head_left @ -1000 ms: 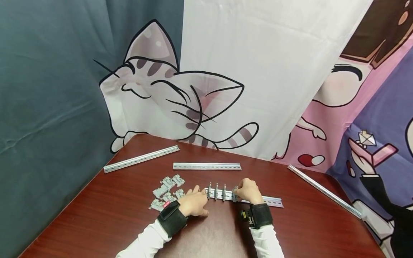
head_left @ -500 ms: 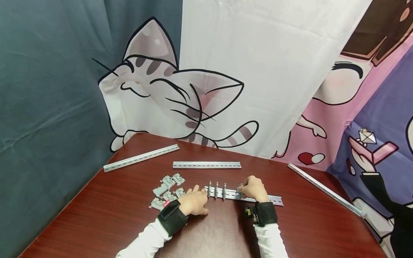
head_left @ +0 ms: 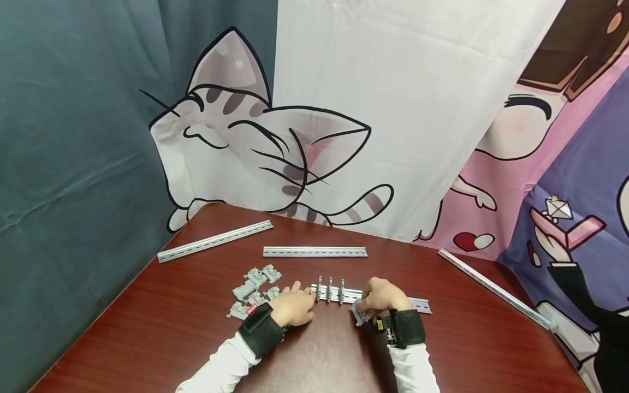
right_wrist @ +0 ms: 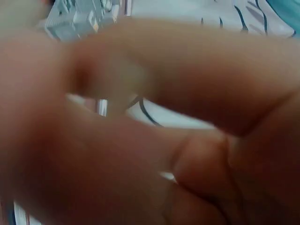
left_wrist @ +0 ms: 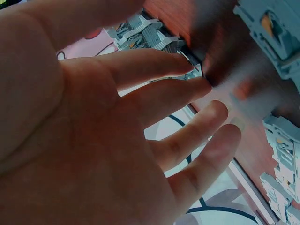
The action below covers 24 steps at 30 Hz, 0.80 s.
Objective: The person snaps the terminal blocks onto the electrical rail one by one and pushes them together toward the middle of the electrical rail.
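Note:
A metal rail lies across the brown table and carries three grey terminal blocks near its left end. My left hand rests at that end with its fingers stretched out, the tips against the rail by the mounted blocks. My right hand pinches a fourth grey terminal block, held just off the rail on its near side. In the right wrist view the curled fingers are blurred and fill the frame, with a grey block at the top left.
Several loose terminal blocks lie in a pile left of my left hand. Two more rails lie farther back, and a long rail runs along the right edge. Printed curtains hang behind the table.
My right hand has come back toward me with the fourth block, which stood on the rail before and is now off it. My left hand has stayed at the rail's left end.

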Each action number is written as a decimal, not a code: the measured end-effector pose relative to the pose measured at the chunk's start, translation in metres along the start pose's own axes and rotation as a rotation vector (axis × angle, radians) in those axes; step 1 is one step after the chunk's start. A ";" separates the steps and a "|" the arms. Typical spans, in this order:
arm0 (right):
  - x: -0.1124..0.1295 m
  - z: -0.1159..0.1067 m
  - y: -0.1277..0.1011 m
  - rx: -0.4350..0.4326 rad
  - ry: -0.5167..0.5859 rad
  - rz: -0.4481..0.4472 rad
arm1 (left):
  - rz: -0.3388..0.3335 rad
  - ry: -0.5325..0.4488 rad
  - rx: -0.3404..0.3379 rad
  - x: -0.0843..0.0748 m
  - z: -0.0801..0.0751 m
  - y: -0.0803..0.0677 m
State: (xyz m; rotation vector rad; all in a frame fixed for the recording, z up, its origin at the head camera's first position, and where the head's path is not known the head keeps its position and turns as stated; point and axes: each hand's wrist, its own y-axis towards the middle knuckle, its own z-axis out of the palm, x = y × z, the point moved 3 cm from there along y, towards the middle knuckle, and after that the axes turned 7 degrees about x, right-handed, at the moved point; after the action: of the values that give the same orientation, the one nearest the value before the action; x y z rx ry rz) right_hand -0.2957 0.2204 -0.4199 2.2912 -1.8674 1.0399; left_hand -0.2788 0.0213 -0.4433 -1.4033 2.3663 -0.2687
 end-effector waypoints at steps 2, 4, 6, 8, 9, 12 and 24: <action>0.008 0.009 0.001 0.134 0.043 -0.063 | 0.004 0.007 -0.002 0.001 -0.001 -0.001; 0.018 0.020 0.004 0.270 0.099 -0.132 | 0.005 0.022 -0.004 0.003 -0.001 -0.001; 0.030 0.035 0.008 0.401 0.187 -0.184 | 0.007 0.040 -0.018 0.005 -0.002 -0.001; 0.044 0.050 0.013 0.473 0.209 -0.238 | 0.008 0.045 -0.024 0.007 -0.002 -0.001; 0.051 0.057 0.016 0.495 0.213 -0.265 | 0.011 0.045 -0.030 0.008 -0.002 -0.001; 0.067 0.075 0.023 0.480 0.198 -0.315 | 0.020 0.026 -0.037 0.011 -0.001 -0.001; 0.064 0.055 0.020 0.167 0.048 -0.281 | 0.048 0.020 -0.065 0.011 -0.002 -0.001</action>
State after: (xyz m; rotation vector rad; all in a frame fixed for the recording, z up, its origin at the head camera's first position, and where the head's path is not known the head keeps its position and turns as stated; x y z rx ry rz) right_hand -0.2821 0.1369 -0.4396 2.4977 -1.4353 1.2345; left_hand -0.2837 0.0109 -0.4432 -1.3760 2.4416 -0.1952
